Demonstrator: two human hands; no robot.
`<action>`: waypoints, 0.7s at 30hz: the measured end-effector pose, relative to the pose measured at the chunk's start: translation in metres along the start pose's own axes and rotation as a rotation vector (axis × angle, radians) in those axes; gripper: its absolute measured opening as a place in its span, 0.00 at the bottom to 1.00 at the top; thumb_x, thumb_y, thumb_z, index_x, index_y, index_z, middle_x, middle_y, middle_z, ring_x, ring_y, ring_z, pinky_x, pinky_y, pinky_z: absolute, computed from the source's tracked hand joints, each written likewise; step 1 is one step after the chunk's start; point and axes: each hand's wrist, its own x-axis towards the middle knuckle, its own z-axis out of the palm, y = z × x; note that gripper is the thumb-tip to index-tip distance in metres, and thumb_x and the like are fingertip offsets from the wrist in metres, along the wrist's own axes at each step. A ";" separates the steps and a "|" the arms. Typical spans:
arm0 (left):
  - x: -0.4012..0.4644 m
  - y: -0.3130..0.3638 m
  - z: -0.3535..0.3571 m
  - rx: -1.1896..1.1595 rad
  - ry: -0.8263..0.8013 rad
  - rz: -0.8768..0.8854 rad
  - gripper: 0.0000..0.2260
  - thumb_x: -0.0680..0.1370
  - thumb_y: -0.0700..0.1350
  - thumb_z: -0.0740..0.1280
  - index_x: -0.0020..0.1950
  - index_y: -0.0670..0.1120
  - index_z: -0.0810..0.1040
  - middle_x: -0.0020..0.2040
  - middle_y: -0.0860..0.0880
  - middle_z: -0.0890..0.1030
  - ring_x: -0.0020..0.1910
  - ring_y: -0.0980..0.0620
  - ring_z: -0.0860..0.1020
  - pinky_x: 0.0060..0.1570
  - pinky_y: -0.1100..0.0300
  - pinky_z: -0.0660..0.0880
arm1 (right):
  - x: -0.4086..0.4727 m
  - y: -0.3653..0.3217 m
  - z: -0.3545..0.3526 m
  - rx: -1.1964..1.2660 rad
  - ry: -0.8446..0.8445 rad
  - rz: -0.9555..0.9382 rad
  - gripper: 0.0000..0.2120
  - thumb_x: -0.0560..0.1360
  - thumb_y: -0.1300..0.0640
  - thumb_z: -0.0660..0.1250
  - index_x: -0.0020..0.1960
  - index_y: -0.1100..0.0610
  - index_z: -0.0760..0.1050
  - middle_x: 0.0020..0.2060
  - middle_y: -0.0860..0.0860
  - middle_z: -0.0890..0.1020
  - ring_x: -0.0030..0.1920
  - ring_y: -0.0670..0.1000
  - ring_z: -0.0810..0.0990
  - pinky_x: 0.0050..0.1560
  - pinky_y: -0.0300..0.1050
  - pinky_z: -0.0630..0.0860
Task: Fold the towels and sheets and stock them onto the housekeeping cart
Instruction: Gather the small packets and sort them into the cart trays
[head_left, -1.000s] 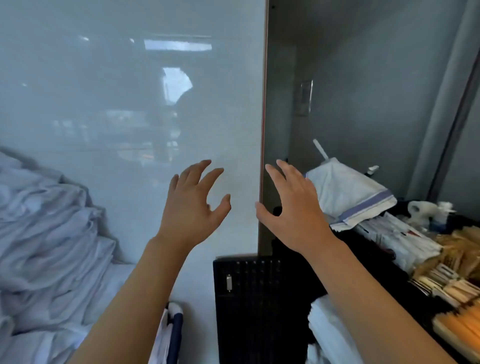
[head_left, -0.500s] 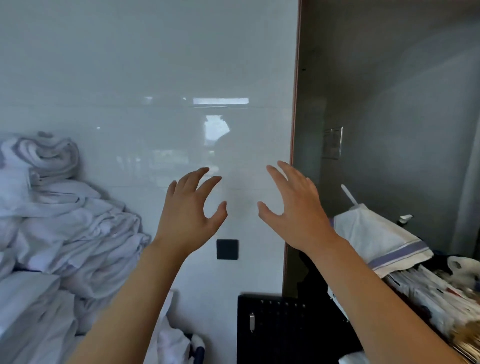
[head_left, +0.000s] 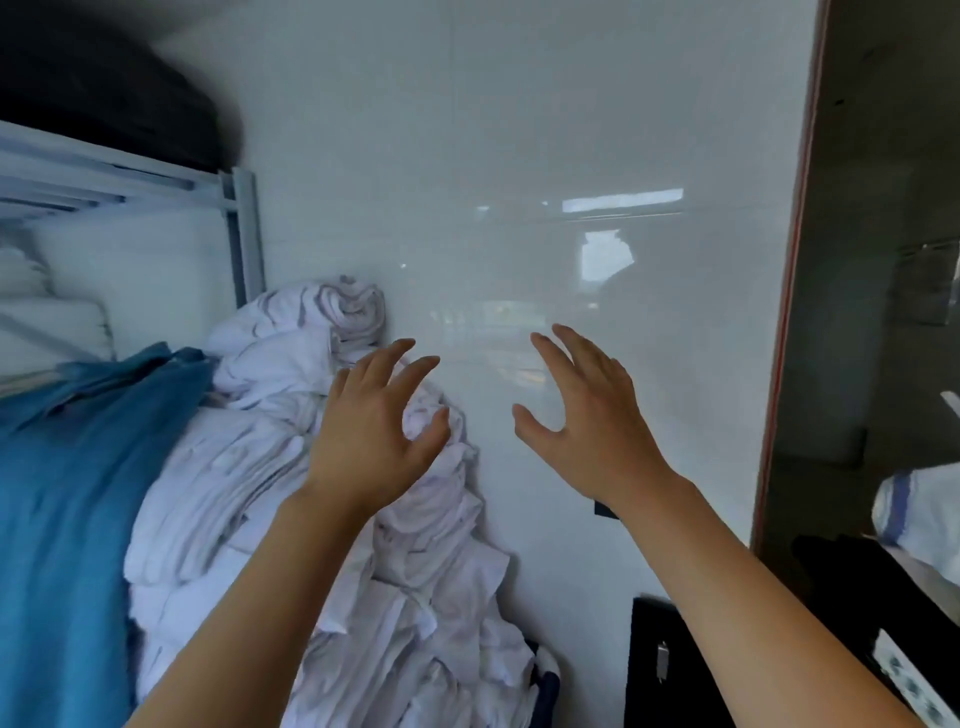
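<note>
Head view. The left hand (head_left: 371, 431) and the right hand (head_left: 587, 421) are raised side by side before a glossy white tiled wall (head_left: 519, 182), backs toward the camera, fingers spread and loosely curved; neither holds anything, and a clear gap separates them. The left hand overlaps, in the picture, a tall heap of crumpled white towels and sheets (head_left: 249, 467) (whether it touches the cloth cannot be told). This heap leans against the wall at lower left and reaches from the bottom edge up to a rolled bundle at its top. Just beside it, at far left, hangs a bright blue cloth (head_left: 67, 493). Behind both stands a pale grey metal shelf frame (head_left: 239, 228), with folded white linen under its top tier and a dark, blurred bundle (head_left: 104, 93) above. At right, a dark glass panel with a reddish edge (head_left: 872, 260) borders the wall; below it lie a black slatted cart side (head_left: 660, 670) and a white cloth with a blue stripe (head_left: 919, 514).
</note>
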 end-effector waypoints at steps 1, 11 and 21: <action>-0.005 -0.011 -0.013 0.037 0.005 -0.014 0.24 0.78 0.57 0.66 0.71 0.49 0.77 0.74 0.45 0.73 0.71 0.42 0.72 0.67 0.39 0.69 | 0.005 -0.014 0.007 0.026 -0.004 -0.021 0.35 0.79 0.38 0.63 0.81 0.47 0.56 0.82 0.48 0.56 0.81 0.52 0.55 0.79 0.62 0.56; -0.045 -0.111 -0.139 0.298 0.064 -0.157 0.23 0.78 0.59 0.63 0.71 0.53 0.76 0.75 0.51 0.72 0.71 0.47 0.70 0.72 0.45 0.67 | 0.048 -0.162 0.078 0.288 0.000 -0.221 0.36 0.77 0.36 0.60 0.81 0.50 0.61 0.81 0.50 0.59 0.80 0.52 0.59 0.77 0.62 0.59; -0.074 -0.220 -0.254 0.465 0.095 -0.239 0.25 0.78 0.59 0.63 0.74 0.53 0.74 0.76 0.49 0.70 0.74 0.46 0.67 0.74 0.44 0.65 | 0.093 -0.303 0.142 0.398 0.012 -0.318 0.35 0.77 0.36 0.58 0.81 0.49 0.60 0.81 0.48 0.59 0.80 0.50 0.58 0.77 0.61 0.60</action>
